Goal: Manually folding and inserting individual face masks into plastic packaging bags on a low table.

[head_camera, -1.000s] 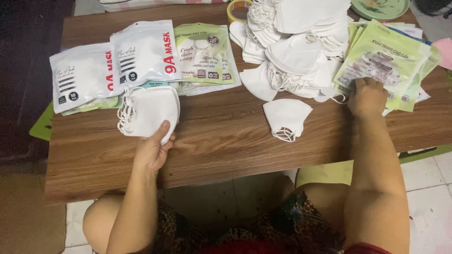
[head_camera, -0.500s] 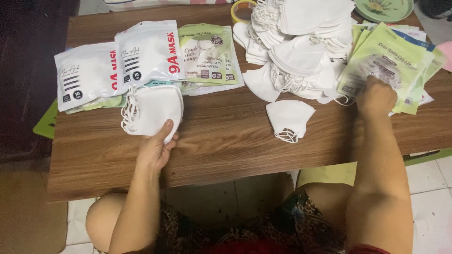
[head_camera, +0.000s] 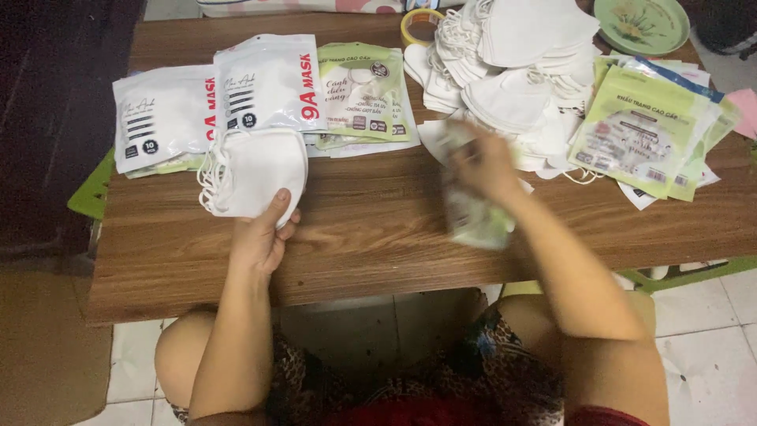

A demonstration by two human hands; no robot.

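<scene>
My left hand (head_camera: 262, 231) rests on the wooden table (head_camera: 378, 229) and pinches the near edge of a stack of white face masks (head_camera: 254, 168). My right hand (head_camera: 482, 162) is blurred with motion over the middle of the table and holds a green-and-clear empty mask pouch (head_camera: 471, 211). The single white mask that lay there is hidden under that hand and pouch. A big heap of loose white masks (head_camera: 512, 71) lies just beyond my right hand.
White filled mask packs (head_camera: 213, 99) and a green pack (head_camera: 363, 91) lie at the back left. A pile of green empty pouches (head_camera: 650, 130) lies at the right. A tape roll (head_camera: 420, 24) and a green plate (head_camera: 640, 24) are at the far edge. My knees are under the table's front edge.
My right hand left the pile of green pouches at the right, taking one pouch, and swung left to the middle of the table. My left hand stayed on the mask stack.
</scene>
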